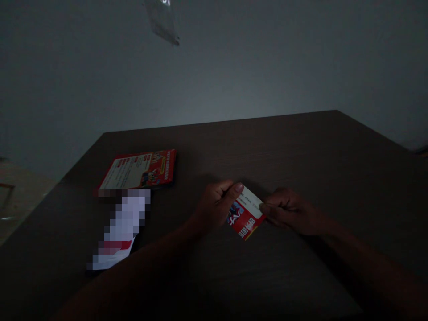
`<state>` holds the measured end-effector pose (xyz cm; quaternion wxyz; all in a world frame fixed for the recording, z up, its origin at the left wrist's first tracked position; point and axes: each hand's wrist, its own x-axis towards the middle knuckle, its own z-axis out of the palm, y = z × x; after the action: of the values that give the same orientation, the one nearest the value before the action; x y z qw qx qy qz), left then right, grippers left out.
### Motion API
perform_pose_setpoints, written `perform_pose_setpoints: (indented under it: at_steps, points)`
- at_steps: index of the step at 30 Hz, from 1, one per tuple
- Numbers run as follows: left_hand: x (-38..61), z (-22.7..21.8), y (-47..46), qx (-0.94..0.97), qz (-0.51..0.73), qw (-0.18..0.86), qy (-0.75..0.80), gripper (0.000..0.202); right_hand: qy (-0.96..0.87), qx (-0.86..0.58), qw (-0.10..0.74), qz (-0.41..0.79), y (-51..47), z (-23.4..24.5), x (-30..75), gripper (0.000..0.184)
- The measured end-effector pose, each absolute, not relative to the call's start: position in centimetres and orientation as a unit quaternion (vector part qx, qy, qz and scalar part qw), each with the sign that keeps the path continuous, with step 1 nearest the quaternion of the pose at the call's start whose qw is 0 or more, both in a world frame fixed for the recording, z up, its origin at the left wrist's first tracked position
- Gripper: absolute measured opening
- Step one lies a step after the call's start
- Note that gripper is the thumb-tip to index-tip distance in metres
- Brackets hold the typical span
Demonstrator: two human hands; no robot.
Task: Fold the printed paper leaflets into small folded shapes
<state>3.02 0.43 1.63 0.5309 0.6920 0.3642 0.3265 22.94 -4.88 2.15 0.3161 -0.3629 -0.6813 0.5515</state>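
Observation:
Between my two hands is a small red and white printed leaflet (249,214), held tilted above the dark table. My left hand (217,203) grips its left side, with the thumb lying on the upper corner. On the opposite side, my right hand (289,211) pinches the leaflet's right edge between thumb and fingers. White characters and part of a picture show on the red portion; smaller dark print is on the pale portion. The leaflet's left part is hidden under my left hand, and I cannot tell whether it is folded.
At the left of the table (267,142) lies a stack of red and white printed leaflets (137,171). Nearer, beside my left forearm, a bright, flat, blurred-out object (125,223) resembles a lit phone. A pale wall (234,67) rises behind the table, with a clear plastic bag (162,20) on it.

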Motion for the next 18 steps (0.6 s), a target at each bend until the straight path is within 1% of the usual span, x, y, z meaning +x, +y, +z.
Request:
perform_pose_setpoints:
  at_steps: [5,8,12,15,18]
  points:
    - [3.3,1.6,0.3,0.64,0.312,0.587,0.385,0.048,-0.674,-0.352,0.333,0.558,-4.9,2.1,22.9,0.043]
    - [3.5,1.8,0.2,0.624,0.296,0.595,0.411,0.056,-0.672,-0.353,0.33,0.562,-5.0,2.1,22.8,0.044]
    - [3.5,1.9,0.5,0.582,0.3,0.621,0.43,0.059,-0.655,-0.362,0.327,0.578,-5.0,1.9,22.6,0.044]
    - [3.2,1.4,0.9,0.536,0.297,0.678,0.405,0.06,-0.645,-0.376,0.34,0.572,-5.0,1.7,22.8,0.045]
    - [3.0,0.6,1.0,0.513,0.291,0.726,0.353,0.056,-0.633,-0.389,0.372,0.556,-4.9,1.5,23.1,0.046]
